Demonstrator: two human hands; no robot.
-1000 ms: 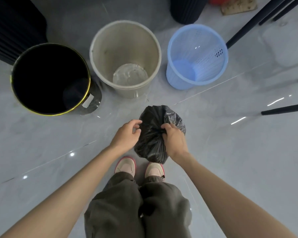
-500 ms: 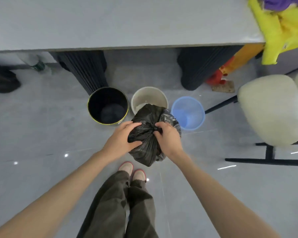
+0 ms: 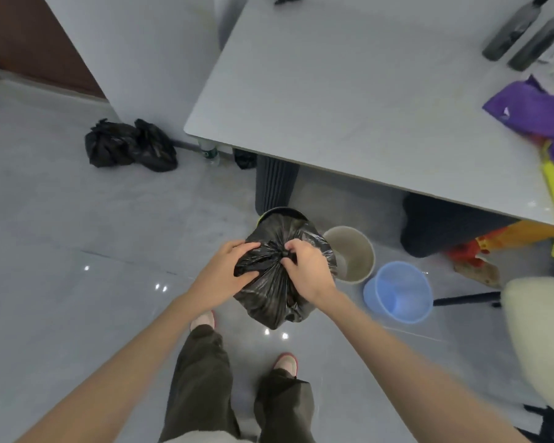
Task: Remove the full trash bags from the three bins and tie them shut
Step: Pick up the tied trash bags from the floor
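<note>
Standing taller than half a second ago, I now see the whole table top (image 3: 349, 91) and two tied black bags (image 3: 130, 147) lying on the floor by the wall, which were out of sight before. My feet have stepped apart. The black trash bag (image 3: 277, 292) hangs in the air in front of the three bins, hiding most of the black bin (image 3: 280, 212); the beige bin (image 3: 354, 251) and blue bin (image 3: 400, 290) sit to its right. My left hand (image 3: 223, 276) wraps its fingers around the gathered neck; my right hand (image 3: 306, 271) pinches the knot. The plastic is glossy, wrinkled, bulging below.
</note>
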